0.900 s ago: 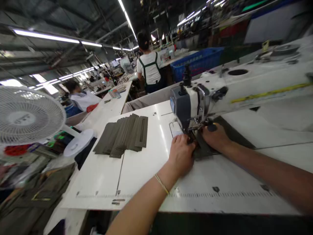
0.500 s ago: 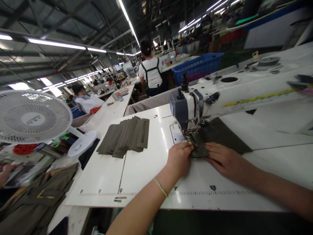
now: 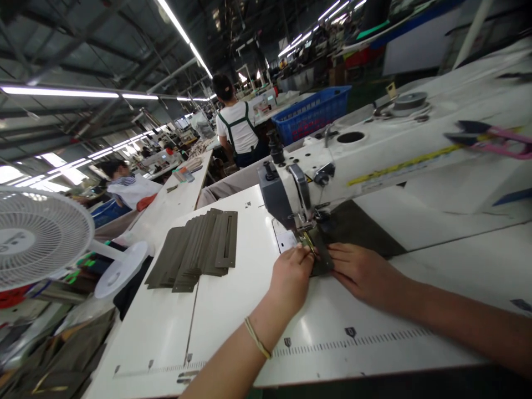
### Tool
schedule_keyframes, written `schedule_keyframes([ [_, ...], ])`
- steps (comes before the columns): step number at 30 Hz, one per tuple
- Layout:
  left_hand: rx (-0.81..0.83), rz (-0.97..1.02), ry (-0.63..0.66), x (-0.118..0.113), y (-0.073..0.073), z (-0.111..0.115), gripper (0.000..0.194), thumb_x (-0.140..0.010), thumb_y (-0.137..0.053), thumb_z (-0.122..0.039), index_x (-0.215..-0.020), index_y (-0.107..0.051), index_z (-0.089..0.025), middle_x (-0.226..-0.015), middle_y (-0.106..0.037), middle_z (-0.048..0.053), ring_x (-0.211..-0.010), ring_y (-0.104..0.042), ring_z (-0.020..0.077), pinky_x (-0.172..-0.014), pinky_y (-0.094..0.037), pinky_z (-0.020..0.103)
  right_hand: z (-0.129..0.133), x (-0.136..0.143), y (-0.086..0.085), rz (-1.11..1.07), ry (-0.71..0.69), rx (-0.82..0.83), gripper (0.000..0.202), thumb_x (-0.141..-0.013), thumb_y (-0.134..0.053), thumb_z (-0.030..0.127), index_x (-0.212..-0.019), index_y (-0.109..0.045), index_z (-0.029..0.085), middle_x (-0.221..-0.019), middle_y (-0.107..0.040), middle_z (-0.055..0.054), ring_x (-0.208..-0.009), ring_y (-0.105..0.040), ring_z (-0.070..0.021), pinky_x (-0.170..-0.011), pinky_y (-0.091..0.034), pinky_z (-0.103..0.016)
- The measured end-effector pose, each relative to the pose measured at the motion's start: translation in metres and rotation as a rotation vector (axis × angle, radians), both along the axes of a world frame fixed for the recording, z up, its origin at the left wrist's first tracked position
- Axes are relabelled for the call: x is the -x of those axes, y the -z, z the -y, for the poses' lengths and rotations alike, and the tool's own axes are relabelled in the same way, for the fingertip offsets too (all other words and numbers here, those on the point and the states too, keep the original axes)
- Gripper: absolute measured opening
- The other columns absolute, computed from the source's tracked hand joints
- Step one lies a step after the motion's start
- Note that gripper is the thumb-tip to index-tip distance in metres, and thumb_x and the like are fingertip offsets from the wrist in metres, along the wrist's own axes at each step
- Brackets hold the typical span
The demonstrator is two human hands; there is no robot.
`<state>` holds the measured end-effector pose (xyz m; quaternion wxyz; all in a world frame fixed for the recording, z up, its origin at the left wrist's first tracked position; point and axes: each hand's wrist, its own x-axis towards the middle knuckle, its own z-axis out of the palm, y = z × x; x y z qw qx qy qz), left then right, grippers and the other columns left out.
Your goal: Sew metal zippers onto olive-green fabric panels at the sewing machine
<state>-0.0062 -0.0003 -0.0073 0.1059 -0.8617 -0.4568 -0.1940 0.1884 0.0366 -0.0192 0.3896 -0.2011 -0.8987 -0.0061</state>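
Drew right hand (image 3: pixel 366 274) back since the first frame, from beside the metal presser foot (image 3: pixel 305 221) to the near end of a dark olive fabric strip (image 3: pixel 323 255). Rests right fingers there, nearly straight and close together; holds left hand (image 3: pixel 291 280) half curled, fingertips bent down beside a brass-coloured zip (image 3: pixel 308 242). Cannot tell whether pinching or only pressing with either. Strip and zip at the needle end of the grey-and-white sewing machine (image 3: pixel 276 194), on the glossy white tabletop (image 3: pixel 241 316). Farther left, a fanned stack of slotted olive fabric pieces (image 3: pixel 191 249).
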Motion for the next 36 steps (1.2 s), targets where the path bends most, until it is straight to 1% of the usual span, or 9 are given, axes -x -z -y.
schedule_keyframes([
  [4, -0.028, 0.057, 0.006, 0.002, -0.002, -0.002, 0.018, -0.093, -0.053, -0.009, -0.102, -0.068, -0.012, -0.105, -0.073, 0.011, -0.097, -0.07, 0.0234, -0.086, -0.062, 0.038, -0.002, 0.002, 0.0, -0.01, 0.014, -0.001, 0.031, -0.092, -0.043, 0.008, -0.096, -0.074, 0.015, -0.091, -0.075, -0.01, -0.088, -0.07, -0.0212, -0.082, -0.06, -0.036],
  [8, -0.042, 0.09, -0.03, 0.0, -0.004, 0.007, 0.02, -0.092, -0.052, -0.008, -0.104, -0.068, -0.014, -0.106, -0.074, 0.01, -0.091, -0.072, 0.0211, -0.08, -0.064, 0.035, 0.002, 0.0, 0.002, -0.006, -0.016, -0.028, 0.033, -0.094, -0.041, 0.009, -0.088, -0.072, 0.016, -0.088, -0.074, -0.009, -0.09, -0.07, -0.021, -0.089, -0.058, -0.036],
  [11, -0.105, 0.063, -0.018, -0.002, -0.003, 0.013, 0.019, -0.094, -0.05, -0.008, -0.102, -0.068, -0.012, -0.103, -0.074, 0.011, -0.089, -0.072, 0.021, -0.082, -0.063, 0.035, 0.005, -0.002, 0.003, 0.013, -0.032, -0.025, 0.033, -0.095, -0.039, 0.01, -0.086, -0.071, 0.016, -0.087, -0.073, -0.008, -0.087, -0.071, -0.0197, -0.091, -0.057, -0.035],
  [14, -0.149, 0.023, 0.027, -0.002, -0.002, 0.013, 0.018, -0.095, -0.05, -0.009, -0.1, -0.067, -0.009, -0.101, -0.074, 0.013, -0.089, -0.072, 0.0217, -0.085, -0.062, 0.036, 0.005, -0.001, 0.002, 0.009, -0.026, -0.032, 0.033, -0.095, -0.039, 0.008, -0.091, -0.071, 0.016, -0.09, -0.074, -0.008, -0.087, -0.071, -0.0186, -0.092, -0.057, -0.035],
  [18, -0.111, -0.02, 0.019, 0.0, -0.003, 0.007, 0.017, -0.097, -0.05, -0.011, -0.1, -0.066, -0.011, -0.101, -0.073, 0.012, -0.09, -0.071, 0.0212, -0.083, -0.062, 0.036, 0.0, 0.002, 0.001, 0.011, -0.018, -0.041, 0.033, -0.093, -0.04, 0.005, -0.091, -0.071, 0.017, -0.091, -0.074, -0.008, -0.09, -0.071, -0.0182, -0.093, -0.056, -0.034],
  [27, -0.009, -0.075, -0.041, 0.001, -0.003, -0.008, 0.013, -0.096, -0.05, -0.01, -0.095, -0.063, -0.013, -0.089, -0.066, 0.009, -0.081, -0.067, 0.0208, -0.076, -0.061, 0.035, -0.018, 0.01, 0.006, 0.026, -0.013, -0.012, 0.031, -0.087, -0.043, 0.002, -0.08, -0.068, 0.019, -0.081, -0.072, -0.004, -0.085, -0.07, -0.0186, -0.085, -0.058, -0.032],
  [31, 0.029, -0.056, -0.095, 0.003, 0.001, -0.015, 0.013, -0.095, -0.052, -0.011, -0.09, -0.063, -0.015, -0.088, -0.064, 0.008, -0.081, -0.064, 0.0213, -0.071, -0.059, 0.033, -0.024, 0.014, 0.004, 0.02, 0.019, 0.027, 0.032, -0.088, -0.043, 0.002, -0.073, -0.065, 0.02, -0.073, -0.07, -0.003, -0.071, -0.068, -0.0171, -0.069, -0.058, -0.028],
  [33, 0.046, -0.06, -0.124, 0.005, 0.003, -0.018, 0.013, -0.095, -0.053, -0.012, -0.089, -0.064, -0.015, -0.089, -0.063, 0.008, -0.08, -0.064, 0.0213, -0.069, -0.058, 0.032, -0.027, 0.015, 0.003, 0.02, 0.036, 0.031, 0.033, -0.088, -0.042, 0.002, -0.073, -0.066, 0.019, -0.071, -0.069, -0.002, -0.065, -0.066, -0.0163, -0.064, -0.056, -0.027],
  [36, 0.06, -0.059, -0.128, 0.009, 0.002, -0.019, 0.011, -0.095, -0.053, -0.015, -0.092, -0.064, -0.015, -0.092, -0.064, 0.008, -0.079, -0.064, 0.0207, -0.069, -0.059, 0.031, -0.028, 0.014, -0.001, 0.027, 0.03, 0.029, 0.034, -0.09, -0.04, 0.003, -0.078, -0.067, 0.019, -0.075, -0.071, -0.003, -0.068, -0.067, -0.0154, -0.064, -0.055, -0.026],
])
